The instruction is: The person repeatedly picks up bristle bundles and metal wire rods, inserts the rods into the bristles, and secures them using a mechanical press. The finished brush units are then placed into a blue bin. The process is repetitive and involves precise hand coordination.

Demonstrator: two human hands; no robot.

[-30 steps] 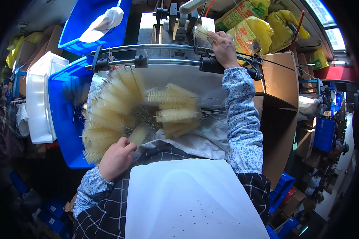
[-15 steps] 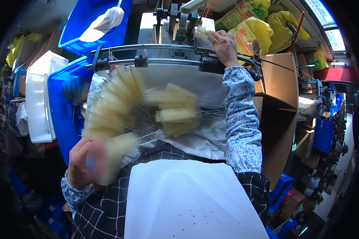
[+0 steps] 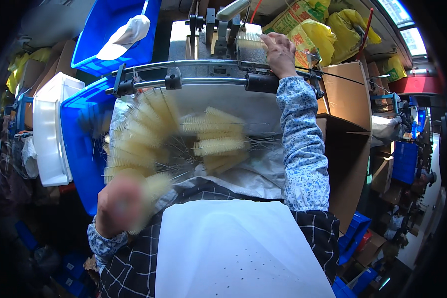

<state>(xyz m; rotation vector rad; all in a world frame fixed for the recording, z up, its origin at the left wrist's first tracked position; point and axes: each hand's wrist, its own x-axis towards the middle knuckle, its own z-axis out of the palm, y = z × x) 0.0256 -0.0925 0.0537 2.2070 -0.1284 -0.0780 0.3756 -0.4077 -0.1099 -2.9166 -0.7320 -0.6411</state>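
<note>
In the head view, the left hand (image 3: pixel 116 208) is too blurry to tell if its fingers are apart or clamped on something. A fuzzy yellow brush (image 3: pixel 156 188) is just to the right of those fingers and looks blurry too. Up past them is a big fan of yellow brushes (image 3: pixel 139 131), and a smaller bunch of brushes (image 3: pixel 218 141) is farther to the right. Both lie on a pale sheet (image 3: pixel 263 174). A blue bin (image 3: pixel 79 144) is up and to the left of the left fingers.

The right hand (image 3: pixel 281 55) is up by the machine (image 3: pixel 221 42). Its fingers are bent and close to each other, with a pale bristly brush (image 3: pixel 250 38) right beside the tips, but I can't tell if they pinch it. Two shiny bars (image 3: pixel 211 81) run to the left, a bit lower than these fingers. A brown box (image 3: pixel 350 97) is down to their right, and yellow sacks (image 3: pixel 313 39) are just to their right
</note>
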